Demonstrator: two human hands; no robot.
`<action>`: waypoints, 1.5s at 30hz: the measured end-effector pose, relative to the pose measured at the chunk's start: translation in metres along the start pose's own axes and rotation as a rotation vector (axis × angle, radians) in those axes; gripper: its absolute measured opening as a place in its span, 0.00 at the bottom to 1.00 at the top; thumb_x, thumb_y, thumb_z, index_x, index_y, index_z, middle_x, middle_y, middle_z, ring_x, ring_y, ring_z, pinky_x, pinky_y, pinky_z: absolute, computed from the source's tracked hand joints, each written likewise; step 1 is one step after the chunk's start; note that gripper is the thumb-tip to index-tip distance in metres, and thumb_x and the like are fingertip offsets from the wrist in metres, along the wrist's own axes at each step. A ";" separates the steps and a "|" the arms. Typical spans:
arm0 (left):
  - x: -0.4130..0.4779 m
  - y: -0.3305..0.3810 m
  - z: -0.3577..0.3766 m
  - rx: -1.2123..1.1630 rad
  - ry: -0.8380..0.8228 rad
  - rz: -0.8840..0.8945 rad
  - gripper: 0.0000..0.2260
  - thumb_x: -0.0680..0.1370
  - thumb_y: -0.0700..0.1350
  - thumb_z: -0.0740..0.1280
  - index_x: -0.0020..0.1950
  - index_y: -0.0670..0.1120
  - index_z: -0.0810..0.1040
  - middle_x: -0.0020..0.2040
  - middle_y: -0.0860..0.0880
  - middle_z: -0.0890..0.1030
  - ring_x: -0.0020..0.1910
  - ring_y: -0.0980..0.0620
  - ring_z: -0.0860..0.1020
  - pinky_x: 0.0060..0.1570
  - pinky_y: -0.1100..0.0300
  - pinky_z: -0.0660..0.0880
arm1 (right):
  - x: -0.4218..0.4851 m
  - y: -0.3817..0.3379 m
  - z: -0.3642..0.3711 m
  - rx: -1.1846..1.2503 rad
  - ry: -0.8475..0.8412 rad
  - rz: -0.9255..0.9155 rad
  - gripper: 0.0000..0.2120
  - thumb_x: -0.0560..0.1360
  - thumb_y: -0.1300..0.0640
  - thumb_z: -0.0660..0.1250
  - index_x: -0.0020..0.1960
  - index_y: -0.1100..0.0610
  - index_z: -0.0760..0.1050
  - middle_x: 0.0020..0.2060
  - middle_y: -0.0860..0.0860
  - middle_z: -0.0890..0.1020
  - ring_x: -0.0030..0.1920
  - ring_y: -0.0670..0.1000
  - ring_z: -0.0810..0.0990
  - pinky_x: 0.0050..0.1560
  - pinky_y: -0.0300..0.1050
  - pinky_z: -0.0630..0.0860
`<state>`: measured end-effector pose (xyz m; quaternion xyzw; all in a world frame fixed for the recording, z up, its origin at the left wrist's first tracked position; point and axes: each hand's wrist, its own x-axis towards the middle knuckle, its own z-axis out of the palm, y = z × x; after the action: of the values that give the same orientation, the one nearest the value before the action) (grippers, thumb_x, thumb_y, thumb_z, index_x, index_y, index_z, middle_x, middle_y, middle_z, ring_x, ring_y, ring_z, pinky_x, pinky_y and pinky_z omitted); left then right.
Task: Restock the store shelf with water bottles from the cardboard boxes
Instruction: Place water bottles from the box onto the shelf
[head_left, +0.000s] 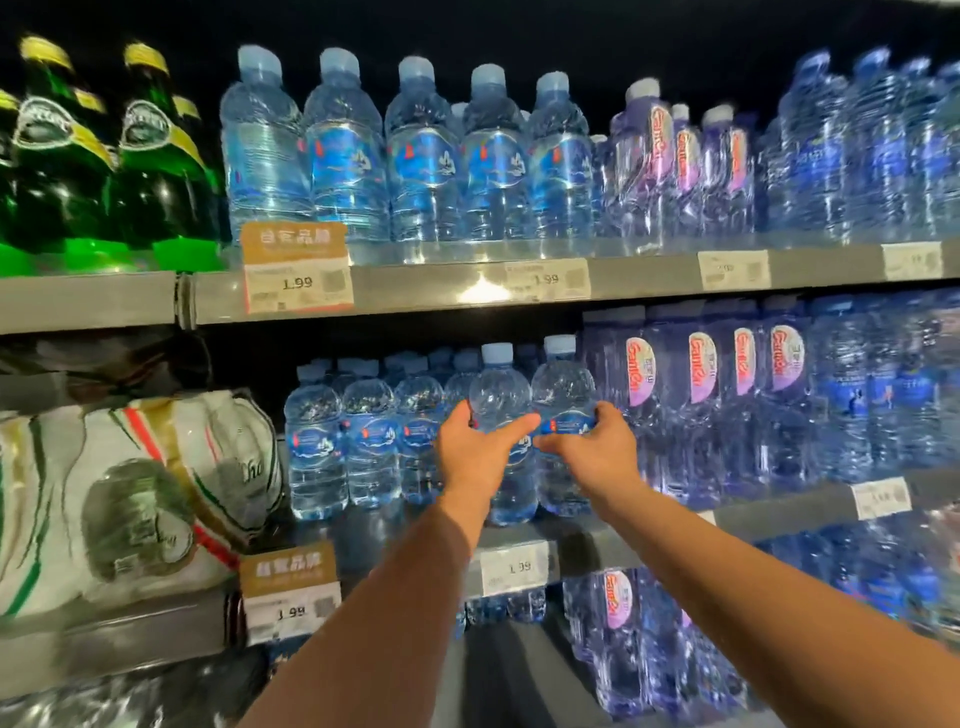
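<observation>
Two clear water bottles with blue labels and pale blue caps stand at the front of the middle shelf (597, 540). My left hand (475, 447) grips the left bottle (501, 395) around its label. My right hand (597, 447) grips the right bottle (563, 384) the same way. Several more bottles of the same kind (363, 441) stand in rows to the left of them on that shelf. No cardboard box is in view.
The upper shelf (415, 291) holds a row of like bottles (423, 156), green glass bottles (104, 156) at left, purple-labelled bottles (685, 166) at right. Purple-labelled bottles (701, 405) stand right of my hands. A wrapped white pack (130, 499) sits at left. Price tags (511, 569) hang on the shelf edges.
</observation>
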<state>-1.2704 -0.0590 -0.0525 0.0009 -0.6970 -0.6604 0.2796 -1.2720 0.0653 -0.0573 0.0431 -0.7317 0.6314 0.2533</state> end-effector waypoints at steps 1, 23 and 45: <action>0.003 -0.006 0.003 0.009 0.006 -0.006 0.38 0.63 0.51 0.80 0.69 0.41 0.71 0.61 0.52 0.75 0.60 0.51 0.74 0.60 0.57 0.70 | 0.003 0.006 0.001 -0.034 0.005 0.007 0.22 0.60 0.61 0.79 0.45 0.56 0.69 0.45 0.56 0.78 0.41 0.54 0.79 0.42 0.49 0.76; 0.007 -0.039 0.012 0.506 -0.083 -0.062 0.31 0.65 0.49 0.78 0.60 0.41 0.67 0.59 0.41 0.73 0.57 0.40 0.73 0.51 0.49 0.73 | 0.002 0.050 0.018 -0.348 0.255 -0.033 0.23 0.64 0.54 0.77 0.50 0.58 0.68 0.48 0.54 0.76 0.43 0.54 0.77 0.36 0.45 0.70; -0.004 -0.040 0.011 0.487 -0.002 0.029 0.18 0.76 0.42 0.66 0.67 0.47 0.73 0.57 0.44 0.79 0.45 0.45 0.76 0.36 0.58 0.70 | -0.011 0.050 0.020 -0.695 0.160 -0.136 0.13 0.75 0.56 0.66 0.57 0.59 0.76 0.54 0.57 0.78 0.47 0.57 0.79 0.41 0.43 0.69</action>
<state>-1.2861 -0.0526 -0.0901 0.0575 -0.8357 -0.4689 0.2800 -1.2881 0.0538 -0.1082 -0.0468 -0.8759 0.3279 0.3507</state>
